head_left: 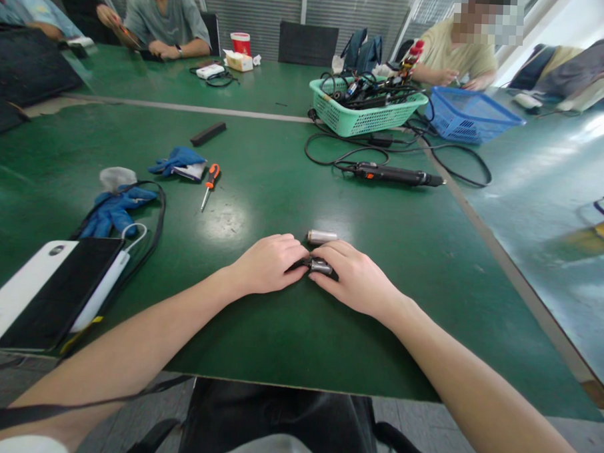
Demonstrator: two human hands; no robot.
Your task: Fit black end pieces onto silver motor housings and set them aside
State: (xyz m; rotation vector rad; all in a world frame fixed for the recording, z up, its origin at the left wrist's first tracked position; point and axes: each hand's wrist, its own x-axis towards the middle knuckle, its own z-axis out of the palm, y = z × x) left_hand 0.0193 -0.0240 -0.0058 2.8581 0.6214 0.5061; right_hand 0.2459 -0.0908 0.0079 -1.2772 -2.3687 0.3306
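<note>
Both my hands meet low over the green table (287, 333), around a small dark device with a shiny metal cylinder (321, 266) in it. My left hand (273, 265) pinches the dark left end between thumb and fingers. My right hand (357, 276) is closed on the cylinder side, thumb below and fingers above. What exactly the device is, the fingers partly hide. Just behind my fingertips lies a second silvery cylinder (322, 237), apart from the device and touching or nearly touching my right fingers.
An orange-handled screwdriver (211, 177), blue gloves (113, 211) and a black bar (208, 134) lie left. A power screwdriver (397, 175) with a looping cable lies ahead right, before a green basket (367, 119) and a blue basket (474, 117). A tablet-like slab (54, 289) is near left. People sit opposite.
</note>
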